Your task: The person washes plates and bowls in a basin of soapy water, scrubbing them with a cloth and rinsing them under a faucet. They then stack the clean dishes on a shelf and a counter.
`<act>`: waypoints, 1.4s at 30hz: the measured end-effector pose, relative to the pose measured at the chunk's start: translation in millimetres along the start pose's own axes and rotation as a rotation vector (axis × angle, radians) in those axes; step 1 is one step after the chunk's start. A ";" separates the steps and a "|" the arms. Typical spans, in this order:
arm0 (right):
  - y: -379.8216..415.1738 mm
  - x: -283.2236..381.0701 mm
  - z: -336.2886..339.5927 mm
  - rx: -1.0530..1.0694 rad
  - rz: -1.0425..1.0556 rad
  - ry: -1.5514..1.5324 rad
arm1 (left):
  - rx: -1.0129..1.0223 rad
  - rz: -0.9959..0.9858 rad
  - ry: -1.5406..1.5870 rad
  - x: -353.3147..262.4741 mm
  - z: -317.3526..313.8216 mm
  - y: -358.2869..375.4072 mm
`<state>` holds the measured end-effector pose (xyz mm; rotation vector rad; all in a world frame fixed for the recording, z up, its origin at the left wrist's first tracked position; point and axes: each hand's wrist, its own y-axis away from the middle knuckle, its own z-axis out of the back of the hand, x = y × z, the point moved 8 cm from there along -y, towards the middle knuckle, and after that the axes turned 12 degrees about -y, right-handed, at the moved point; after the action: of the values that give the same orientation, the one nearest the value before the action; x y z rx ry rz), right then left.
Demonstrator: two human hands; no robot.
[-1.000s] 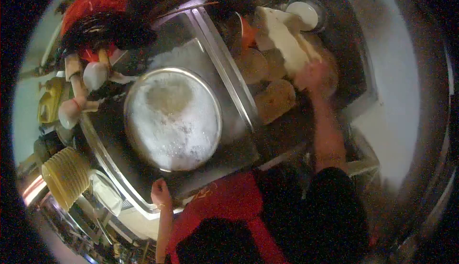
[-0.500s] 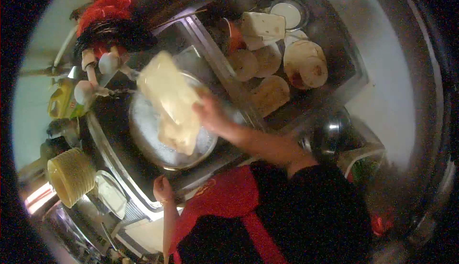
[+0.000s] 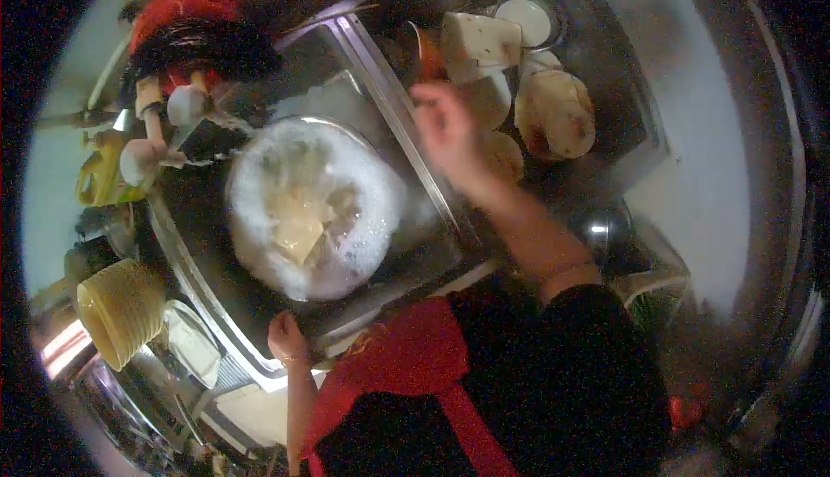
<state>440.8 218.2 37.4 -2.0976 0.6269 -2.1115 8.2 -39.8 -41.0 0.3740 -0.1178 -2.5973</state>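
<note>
My right hand (image 3: 445, 123), blurred, is over the right basin beside the dirty dishes, its fingers loosely apart and nothing visible in them. Curled at the front edge of the left basin is my left hand (image 3: 284, 337), with nothing seen in it. A round metal bowl of foamy water (image 3: 363, 218) sits in the left basin. Pale yellowish dishes (image 3: 298, 222) lie partly under the foam. In the right basin are a squarish stained plate (image 3: 481, 45), oval plates (image 3: 558, 114) and a round white bowl (image 3: 524, 22).
A metal divider (image 3: 393, 105) separates the basins. Stacked yellowish bowls (image 3: 121, 313) and a white tray (image 3: 192, 345) stand at the left. Taps (image 3: 156, 153), a yellow bottle (image 3: 105, 170) and a red bag (image 3: 186, 6) are at the upper left. A dark pot (image 3: 601, 231) is at right.
The yellowish dishes that my right hand held above the bowl are now in the foamy water, let go. My right hand has moved right, over the other basin. Foam has spread.
</note>
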 end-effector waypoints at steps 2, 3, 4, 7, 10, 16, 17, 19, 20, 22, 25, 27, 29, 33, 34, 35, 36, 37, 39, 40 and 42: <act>-21.6 -23.3 52.7 -0.032 0.051 0.314 | 0.034 0.043 -0.134 -4.2 0.6 -1.9; -23.7 -77.4 83.2 -0.016 -0.058 0.333 | 0.039 0.047 -0.136 -5.3 0.3 -1.6; -19.6 -124.2 111.1 0.097 -0.257 0.508 | 0.018 0.014 -0.135 -10.2 1.0 -2.2; 25.0 -262.8 186.7 0.515 -0.402 0.966 | 0.032 0.028 -0.167 -14.3 -1.9 -4.7; 55.2 -278.4 191.8 0.723 -0.555 1.147 | 0.061 0.053 -0.194 -2.7 -6.7 -4.6; 87.8 -272.4 176.4 0.972 -0.730 1.359 | 0.116 0.063 -0.170 12.0 -12.6 -4.4; 89.5 -273.8 177.2 0.963 -0.721 1.351 | 0.142 0.064 -0.157 10.8 -15.9 -6.8; 76.2 -234.5 160.3 1.036 -0.624 1.315 | 0.135 0.069 -0.174 6.9 -14.6 -9.1; 62.2 -216.5 154.3 1.024 -0.612 1.312 | 0.143 0.077 -0.191 7.1 -14.6 -8.7; 60.9 -195.1 145.8 1.224 -0.784 1.275 | 0.148 0.079 -0.156 12.1 -17.8 -6.8; 64.6 -174.6 141.9 1.017 -0.559 1.043 | 0.152 0.025 -0.085 -4.3 -7.6 4.8; 57.1 -125.7 148.9 0.797 -0.642 0.934 | 0.121 0.000 -0.035 -10.7 11.9 14.1; 45.0 -91.9 167.2 0.610 -0.719 0.815 | 0.070 -0.362 -0.165 -30.5 29.8 32.5; -12.7 -21.4 235.9 0.307 -0.502 1.203 | -0.115 -0.441 -0.171 19.7 42.5 52.2; -15.2 3.3 219.1 0.322 -0.477 1.220 | -0.141 -0.474 -0.151 16.6 54.9 51.8; -14.7 38.1 207.1 0.140 -0.408 1.014 | -0.149 -0.457 -0.130 15.6 62.8 51.1; -13.2 64.6 201.0 -0.033 -0.339 0.802 | -0.167 -0.433 -0.104 12.4 68.4 52.4; -11.4 58.6 198.8 -0.023 -0.319 0.816 | -0.187 -0.412 -0.078 13.5 70.0 52.6; 9.2 16.3 177.6 0.468 -0.090 0.963 | -0.187 -0.410 -0.060 23.9 62.4 54.1; 44.3 41.1 117.6 0.192 -0.340 0.363 | -0.167 -0.407 -0.049 25.4 64.2 55.0; 104.2 21.5 35.3 0.165 -0.768 0.065 | -0.136 -0.435 -0.025 25.2 66.2 56.5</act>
<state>451.9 108.0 19.4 -2.4179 -0.4287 -2.4545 -4.8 -100.5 25.0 0.3487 0.1488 -3.0169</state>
